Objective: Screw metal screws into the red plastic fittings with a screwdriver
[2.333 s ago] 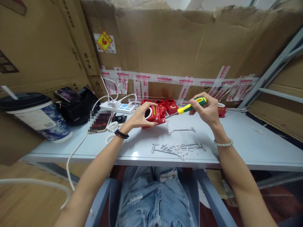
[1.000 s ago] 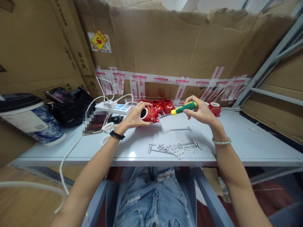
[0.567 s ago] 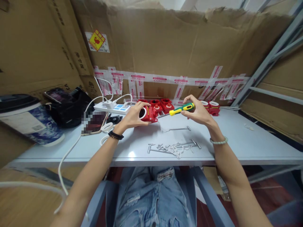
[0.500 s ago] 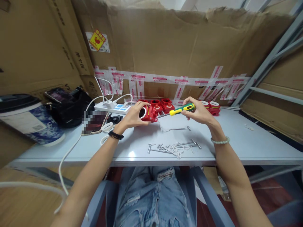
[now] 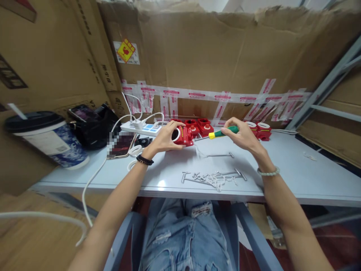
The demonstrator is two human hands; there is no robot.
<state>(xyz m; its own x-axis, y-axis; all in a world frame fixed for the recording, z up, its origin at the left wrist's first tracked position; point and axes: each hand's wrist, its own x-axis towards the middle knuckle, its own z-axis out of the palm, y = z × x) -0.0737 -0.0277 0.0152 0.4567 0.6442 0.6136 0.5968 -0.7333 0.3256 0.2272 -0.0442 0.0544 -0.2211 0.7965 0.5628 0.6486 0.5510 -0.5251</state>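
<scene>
My left hand (image 5: 164, 139) is closed round a red plastic housing (image 5: 184, 136) with a round white-rimmed opening, holding it on the table. My right hand (image 5: 242, 136) grips a screwdriver (image 5: 222, 132) with a green and yellow handle. Its metal shaft points left into the right side of the housing. A single T-shaped metal pin (image 5: 218, 154) lies just in front of the hands. A pile of several more pins and screws (image 5: 213, 176) with white string lies nearer the front edge.
More red housings (image 5: 201, 125) stand behind the held one, and two others (image 5: 261, 130) at the right. A white power strip (image 5: 142, 128), a phone (image 5: 121, 144), a black bag (image 5: 93, 126) and a lidded cup (image 5: 47, 139) sit on the left. Cardboard walls back the grey table (image 5: 296, 177).
The screwdriver handle has come lower and turned in my right hand, showing less of it. Both hands stay at the red housing. The camera has shifted slightly.
</scene>
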